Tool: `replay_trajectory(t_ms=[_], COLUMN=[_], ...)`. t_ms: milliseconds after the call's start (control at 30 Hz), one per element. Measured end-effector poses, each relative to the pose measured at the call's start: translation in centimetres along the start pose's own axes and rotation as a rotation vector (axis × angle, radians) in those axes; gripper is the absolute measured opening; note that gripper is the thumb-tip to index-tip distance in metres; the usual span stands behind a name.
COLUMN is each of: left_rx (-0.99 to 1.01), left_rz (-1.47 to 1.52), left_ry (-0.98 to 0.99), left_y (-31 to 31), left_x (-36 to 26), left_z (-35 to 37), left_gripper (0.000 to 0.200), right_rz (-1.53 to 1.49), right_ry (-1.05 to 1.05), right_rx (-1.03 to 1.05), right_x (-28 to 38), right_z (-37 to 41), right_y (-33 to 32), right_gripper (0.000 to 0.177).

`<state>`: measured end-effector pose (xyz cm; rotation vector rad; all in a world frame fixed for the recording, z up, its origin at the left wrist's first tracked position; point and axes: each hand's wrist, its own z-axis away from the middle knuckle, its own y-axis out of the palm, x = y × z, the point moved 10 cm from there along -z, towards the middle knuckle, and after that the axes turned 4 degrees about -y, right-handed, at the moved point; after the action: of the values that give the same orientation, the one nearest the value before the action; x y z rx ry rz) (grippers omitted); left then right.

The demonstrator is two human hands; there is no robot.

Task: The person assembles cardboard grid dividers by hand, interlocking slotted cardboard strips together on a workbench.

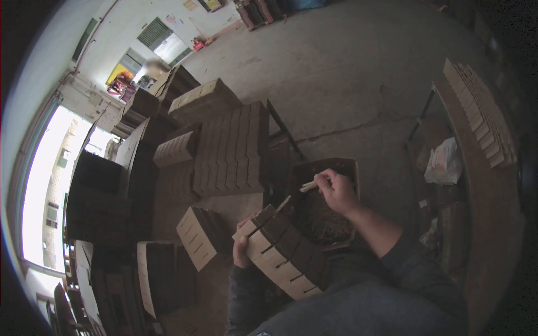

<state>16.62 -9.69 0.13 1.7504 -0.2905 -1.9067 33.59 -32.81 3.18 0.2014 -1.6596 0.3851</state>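
My left hand (241, 251) grips one end of a stack of slotted cardboard pieces (278, 262), with its fingers wrapped round the edge. The stack is tilted against my body, and dark slots run in from its pale edge. A thin strip (283, 203) sticks up from the stack's far end. Apart from the stack, my right hand (337, 193) pinches a few narrow pale cardboard strips (309, 185). Below that hand stands a dark bin (352, 168) with many loose strip scraps (330, 228) inside.
To the left, a table (168, 204) bears a large row of cardboard stacks (231, 148) and a smaller slotted stack (200, 238). At right, another table (493, 207) carries a long row of cardboard pieces (481, 115). A white plastic bag (443, 162) hangs beside it.
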Motion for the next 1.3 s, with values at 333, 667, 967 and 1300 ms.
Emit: replay_trajectory(t_ms=[333,667,967,1300], left_rx=[-0.035,-0.103,-0.388,-0.875], left_rz=[-0.147,-0.142,-0.157,-0.304], left_ry=[0.0,0.029,0.129,0.479], left_y=[1.7,3.0,0.7,-7.9], left_x=[-0.9,-1.9,-5.3,-9.9], left_z=[-0.1,1.7,9.7,28.7], left_gripper=[0.075,0.08,0.068,0.067], right_rz=[-0.039,0.322,-0.208,0.115], right_ry=[0.01,0.358,0.015,-0.019], right_rx=[0.209,0.335,1.107,1.516], right_x=[0.1,-7.5,3.6,6.8], right_z=[0.8,3.2,15.2,22.6], right_y=[6.2,2.7,15.3,29.2], right_gripper=[0.04,0.094,0.122,0.143])
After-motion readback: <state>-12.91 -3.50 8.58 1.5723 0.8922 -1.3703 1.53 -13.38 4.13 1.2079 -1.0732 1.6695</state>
